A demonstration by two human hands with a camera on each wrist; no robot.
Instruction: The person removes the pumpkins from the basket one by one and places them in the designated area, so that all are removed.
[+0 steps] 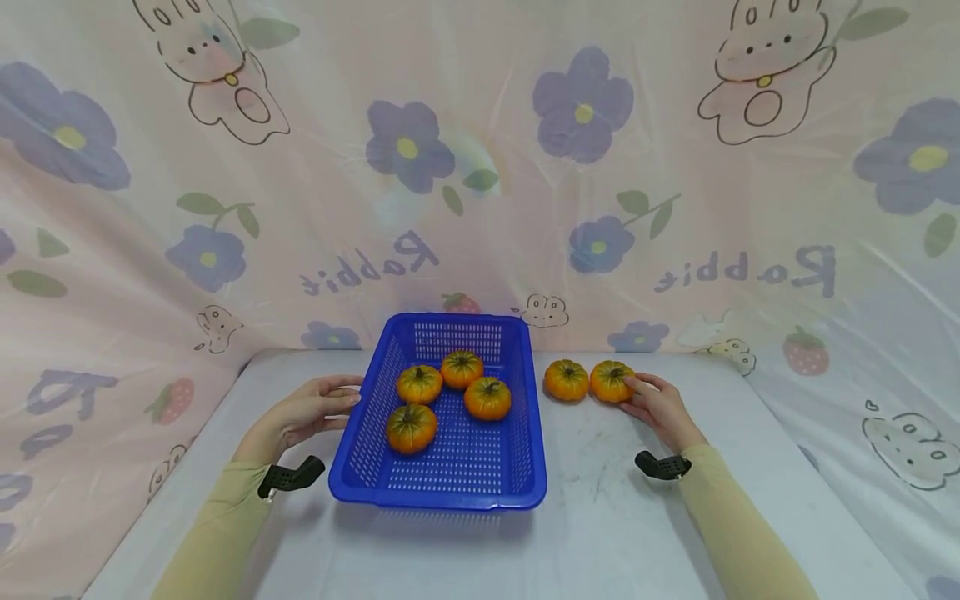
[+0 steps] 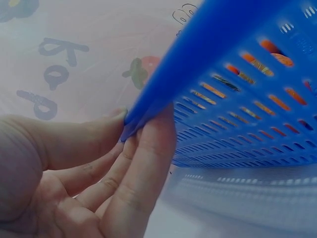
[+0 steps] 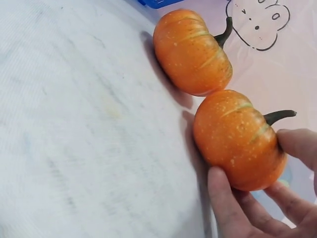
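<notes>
A blue plastic basket (image 1: 480, 502) with slotted walls stands at the middle of the table, several small orange pumpkins (image 1: 411, 428) inside it. My left hand (image 1: 315, 408) pinches the basket's left rim (image 2: 163, 74) between thumb and fingers. To the right of the basket, two more pumpkins sit side by side on the table. My right hand (image 1: 660, 407) holds the outer pumpkin (image 3: 240, 144), thumb near its dark stem and fingertips against its side. The inner pumpkin (image 3: 190, 52) stands right against it, between it and the basket.
A white-covered table (image 1: 600, 533) carries everything. Behind it and at both sides hangs a pale pink curtain (image 1: 495, 225) printed with flowers and rabbits, close behind the basket's far rim. Each wrist wears a black camera mount (image 1: 291, 477).
</notes>
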